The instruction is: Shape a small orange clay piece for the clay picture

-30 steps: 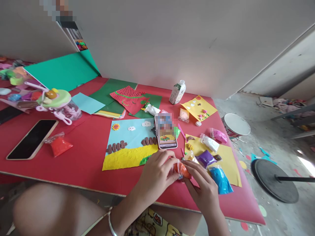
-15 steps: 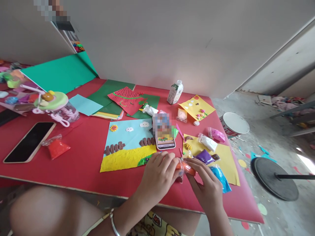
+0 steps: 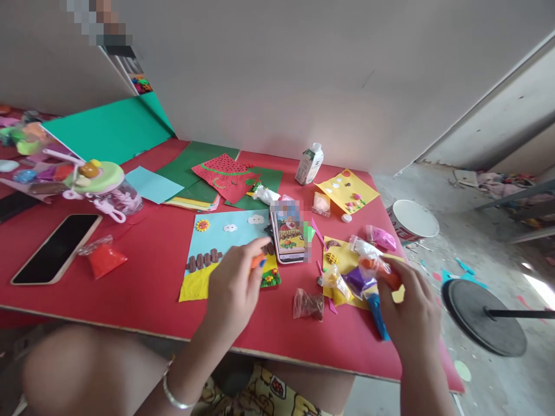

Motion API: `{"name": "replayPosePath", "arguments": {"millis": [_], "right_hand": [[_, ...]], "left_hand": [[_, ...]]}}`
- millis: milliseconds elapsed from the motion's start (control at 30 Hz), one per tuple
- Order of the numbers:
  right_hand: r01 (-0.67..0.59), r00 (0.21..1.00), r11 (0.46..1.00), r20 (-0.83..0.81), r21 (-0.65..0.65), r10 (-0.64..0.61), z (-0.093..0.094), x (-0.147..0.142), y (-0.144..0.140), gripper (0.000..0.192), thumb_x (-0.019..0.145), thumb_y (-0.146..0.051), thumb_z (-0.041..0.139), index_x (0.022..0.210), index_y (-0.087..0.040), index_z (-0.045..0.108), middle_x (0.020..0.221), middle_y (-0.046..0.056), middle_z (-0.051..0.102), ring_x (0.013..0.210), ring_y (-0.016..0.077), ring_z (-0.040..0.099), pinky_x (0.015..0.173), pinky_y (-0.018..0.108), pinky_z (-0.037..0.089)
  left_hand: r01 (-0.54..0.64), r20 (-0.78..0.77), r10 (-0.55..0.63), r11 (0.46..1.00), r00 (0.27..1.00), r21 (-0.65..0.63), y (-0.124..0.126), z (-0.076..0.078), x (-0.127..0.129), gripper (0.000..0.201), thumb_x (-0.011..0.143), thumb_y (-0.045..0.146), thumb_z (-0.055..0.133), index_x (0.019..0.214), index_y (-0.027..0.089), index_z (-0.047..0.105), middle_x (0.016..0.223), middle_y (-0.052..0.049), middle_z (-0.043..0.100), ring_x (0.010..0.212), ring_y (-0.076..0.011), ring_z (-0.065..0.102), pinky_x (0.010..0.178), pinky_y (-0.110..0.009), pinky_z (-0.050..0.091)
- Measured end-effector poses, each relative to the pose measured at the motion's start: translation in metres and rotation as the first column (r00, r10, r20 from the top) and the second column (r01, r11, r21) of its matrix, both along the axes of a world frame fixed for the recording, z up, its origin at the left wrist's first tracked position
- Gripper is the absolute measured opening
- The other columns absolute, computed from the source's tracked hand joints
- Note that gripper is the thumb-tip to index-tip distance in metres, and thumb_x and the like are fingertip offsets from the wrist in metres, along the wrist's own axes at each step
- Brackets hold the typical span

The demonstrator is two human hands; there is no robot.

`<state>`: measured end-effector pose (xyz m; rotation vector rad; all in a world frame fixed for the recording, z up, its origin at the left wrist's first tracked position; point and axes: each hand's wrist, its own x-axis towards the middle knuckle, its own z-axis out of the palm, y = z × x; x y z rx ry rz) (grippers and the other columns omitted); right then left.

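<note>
My left hand (image 3: 236,283) hovers over the clay picture (image 3: 217,240) with blue sky and yellow ground, pinching a small orange clay piece (image 3: 258,261) in its fingertips. My right hand (image 3: 410,309) is over the yellow sheet (image 3: 396,268) at the right and holds the orange clay bag (image 3: 381,270). Under it lie a purple clay bag (image 3: 358,279) and a blue clay bag (image 3: 376,309). A phone (image 3: 288,236) with a picture on its screen rests between my hands, farther back.
The red table (image 3: 143,277) carries a brown clay bag (image 3: 309,303), a red clay bag (image 3: 104,259), a dark phone (image 3: 56,247), a lidded jar (image 3: 108,188), green papers (image 3: 195,173), a watermelon cutout (image 3: 225,173), a milk bottle (image 3: 310,163). A white bucket (image 3: 414,218) and round stand base (image 3: 483,315) sit on the floor.
My hands have parted: the left moved left over the picture with a bit of orange clay, the right moved right with the orange bag. A brown bag now shows on the table.
</note>
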<state>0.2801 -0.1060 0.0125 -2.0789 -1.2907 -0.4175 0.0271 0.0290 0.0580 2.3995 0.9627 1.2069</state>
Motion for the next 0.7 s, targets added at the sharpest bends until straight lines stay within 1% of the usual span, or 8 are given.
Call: {"name": "replayPosePath", "arguments": {"millis": [67, 167, 233, 333, 467, 533, 633, 700], "right_hand": [[-0.019, 0.999, 0.998, -0.032, -0.058, 0.018, -0.008, 0.010, 0.011, 0.034, 0.086, -0.025, 0.045, 0.117, -0.020, 0.058, 0.115, 0.012, 0.063, 0.109, 0.0292, 0.057, 0.091, 0.046, 0.047], [-0.154, 0.984, 0.966, -0.123, -0.205, 0.131, -0.018, 0.013, 0.028, 0.037, 0.082, -0.023, 0.046, 0.116, -0.021, 0.059, 0.119, 0.012, 0.061, 0.111, 0.0293, 0.056, 0.093, 0.048, 0.047], [-0.144, 0.983, 0.968, -0.142, -0.204, 0.116, -0.018, 0.008, 0.034, 0.042, 0.081, -0.026, 0.047, 0.122, -0.021, 0.056, 0.125, 0.012, 0.058, 0.118, 0.0304, 0.052, 0.095, 0.050, 0.045], [-0.094, 0.983, 0.984, -0.169, -0.150, 0.068, -0.013, 0.003, 0.035, 0.043, 0.082, -0.028, 0.048, 0.123, -0.023, 0.055, 0.127, 0.011, 0.057, 0.119, 0.0292, 0.052, 0.096, 0.048, 0.045], [-0.128, 0.977, 0.961, -0.199, -0.246, 0.080, -0.015, 0.016, 0.038, 0.039, 0.079, -0.029, 0.049, 0.116, -0.021, 0.060, 0.123, 0.012, 0.061, 0.112, 0.0289, 0.058, 0.092, 0.044, 0.048], [-0.142, 0.975, 0.951, -0.203, -0.276, 0.086, -0.019, 0.025, 0.041, 0.036, 0.081, -0.032, 0.048, 0.113, -0.020, 0.061, 0.119, 0.012, 0.062, 0.110, 0.0288, 0.058, 0.090, 0.044, 0.048], [-0.140, 0.972, 0.951, -0.222, -0.276, 0.079, -0.022, 0.031, 0.046, 0.028, 0.083, -0.033, 0.045, 0.104, -0.021, 0.061, 0.111, 0.010, 0.064, 0.103, 0.0272, 0.061, 0.084, 0.042, 0.050], [-0.142, 0.969, 0.953, -0.232, -0.266, 0.080, -0.020, 0.029, 0.046, 0.025, 0.084, -0.032, 0.044, 0.099, -0.022, 0.061, 0.109, 0.010, 0.064, 0.100, 0.0263, 0.062, 0.081, 0.040, 0.050]], "left_hand": [[0.146, -0.003, -0.147, 0.986, 0.989, -0.084, -0.003, -0.005, 0.007, 0.035, 0.091, 0.007, 0.035, 0.117, 0.023, 0.052, 0.090, -0.002, 0.064, 0.082, -0.0127, 0.060, 0.071, -0.023, 0.047], [0.203, 0.052, -0.196, 0.952, 0.979, -0.231, -0.014, -0.013, 0.023, 0.030, 0.090, 0.007, 0.034, 0.106, 0.021, 0.055, 0.089, -0.003, 0.062, 0.082, -0.0132, 0.059, 0.072, -0.023, 0.048], [0.235, 0.068, -0.225, 0.930, 0.972, -0.281, -0.021, -0.017, 0.031, 0.019, 0.091, 0.012, 0.038, 0.095, 0.020, 0.055, 0.085, -0.002, 0.061, 0.080, -0.0140, 0.059, 0.070, -0.024, 0.048], [0.274, 0.071, -0.265, 0.923, 0.962, -0.269, -0.025, -0.023, 0.038, 0.017, 0.094, 0.015, 0.039, 0.090, 0.020, 0.055, 0.079, -0.001, 0.059, 0.076, -0.0136, 0.057, 0.067, -0.024, 0.047], [0.273, 0.056, -0.268, 0.921, 0.962, -0.277, -0.019, -0.028, 0.048, 0.028, 0.092, 0.006, 0.034, 0.105, 0.021, 0.054, 0.101, -0.005, 0.062, 0.098, -0.0155, 0.060, 0.081, -0.028, 0.049], [0.272, 0.024, -0.277, 0.916, 0.960, -0.295, -0.015, -0.030, 0.054, 0.029, 0.090, 0.005, 0.035, 0.104, 0.021, 0.054, 0.104, -0.005, 0.062, 0.102, -0.0166, 0.060, 0.084, -0.029, 0.050], [0.259, -0.026, -0.278, 0.921, 0.960, -0.292, -0.012, -0.030, 0.063, 0.024, 0.089, 0.006, 0.036, 0.098, 0.020, 0.054, 0.102, -0.006, 0.063, 0.101, -0.0185, 0.061, 0.083, -0.031, 0.051], [0.245, -0.039, -0.269, 0.921, 0.962, -0.302, -0.012, -0.031, 0.069, 0.021, 0.091, 0.009, 0.036, 0.096, 0.019, 0.054, 0.097, -0.006, 0.065, 0.095, -0.0191, 0.063, 0.079, -0.032, 0.052]]}}
